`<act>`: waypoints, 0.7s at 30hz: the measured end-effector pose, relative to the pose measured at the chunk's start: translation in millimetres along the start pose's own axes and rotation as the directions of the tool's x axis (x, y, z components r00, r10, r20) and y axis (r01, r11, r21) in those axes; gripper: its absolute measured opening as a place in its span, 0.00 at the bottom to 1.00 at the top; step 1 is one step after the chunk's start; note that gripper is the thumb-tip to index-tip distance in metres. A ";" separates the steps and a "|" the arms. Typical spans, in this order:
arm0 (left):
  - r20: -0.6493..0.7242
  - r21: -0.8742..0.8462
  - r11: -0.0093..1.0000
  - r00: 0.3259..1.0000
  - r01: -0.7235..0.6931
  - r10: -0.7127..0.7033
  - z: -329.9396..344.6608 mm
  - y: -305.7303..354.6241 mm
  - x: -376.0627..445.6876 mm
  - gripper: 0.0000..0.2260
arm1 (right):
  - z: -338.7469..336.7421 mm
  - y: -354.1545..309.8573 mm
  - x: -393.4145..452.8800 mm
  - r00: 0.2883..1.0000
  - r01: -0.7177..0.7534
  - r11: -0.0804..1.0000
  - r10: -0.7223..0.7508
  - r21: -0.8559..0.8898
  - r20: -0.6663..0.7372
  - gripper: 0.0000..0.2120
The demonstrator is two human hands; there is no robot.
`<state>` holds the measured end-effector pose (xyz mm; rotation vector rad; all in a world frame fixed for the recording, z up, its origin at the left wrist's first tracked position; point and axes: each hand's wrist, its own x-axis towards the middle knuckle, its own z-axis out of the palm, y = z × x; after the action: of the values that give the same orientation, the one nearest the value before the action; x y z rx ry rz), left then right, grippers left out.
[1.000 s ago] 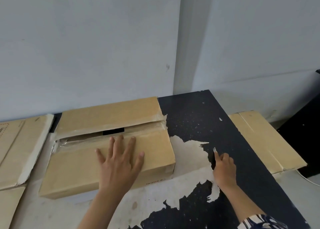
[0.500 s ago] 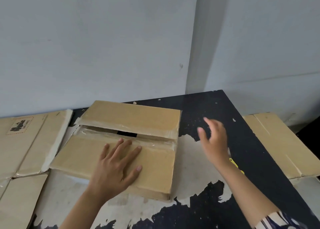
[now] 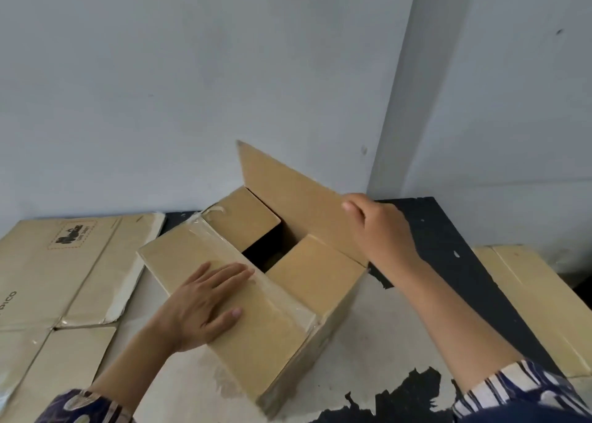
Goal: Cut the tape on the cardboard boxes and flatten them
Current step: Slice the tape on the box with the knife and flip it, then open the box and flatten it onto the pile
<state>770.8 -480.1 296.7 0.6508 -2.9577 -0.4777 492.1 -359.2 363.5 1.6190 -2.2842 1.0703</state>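
cardboard box point(image 3: 288, 320) open, far flap point(image 3: 288, 198) raised, tape glossy

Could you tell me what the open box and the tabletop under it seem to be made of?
The box looks like matte brown cardboard, judging by its thin stiff flaps; a glossy clear tape strip runs along the flap under the left hand. The table seems to be a board with a dark speckled coating, peeled off to a pale layer, possibly wood composite.

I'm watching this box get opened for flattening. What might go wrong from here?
The left hand presses only the near flap, so the box may skid on the table as the right hand lifts the far flap. Clear tape clinging along the flap could resist folding.
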 end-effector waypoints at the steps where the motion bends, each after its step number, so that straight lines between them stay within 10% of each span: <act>1: -0.019 -0.030 0.996 0.997 0.079 -0.080 -0.5 3.3 3.7 0.26 | -4.7 3.2 4.9 0.997 -0.080 0.997 0.080 0.013 -0.012 0.15; 6: -0.090 0.067 0.737 0.740 0.672 -0.666 6.0 38.8 42.4 0.41 | -5.3 7.7 3.9 0.983 -0.176 0.889 0.182 -0.422 -0.027 0.17; 11: -0.045 -0.078 0.537 0.535 0.840 -0.844 -3.4 44.6 65.9 0.45 | 39.5 2.8 -2.0 0.844 -0.044 0.826 0.332 -0.563 0.421 0.28; 14: -0.122 -0.429 0.563 0.573 0.706 -0.811 -27.8 39.8 56.7 0.42 | 68.0 5.1 -10.7 0.687 -0.245 0.867 0.472 -0.434 0.553 0.41; 17: -0.226 -0.891 0.406 0.576 0.203 -0.785 -58.4 30.4 12.9 0.38 | 78.2 11.1 -12.1 0.725 -0.271 0.877 0.457 -0.398 0.514 0.38; 21: -0.191 -0.981 0.172 0.492 -0.085 -0.849 -69.2 20.4 -51.9 0.28 | 84.6 -0.2 -9.9 0.814 -0.064 0.903 0.293 -0.425 0.501 0.33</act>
<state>819.3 -460.3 368.5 1.1245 -1.1083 -1.3983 519.5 -404.0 296.5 1.7152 -2.8197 0.1069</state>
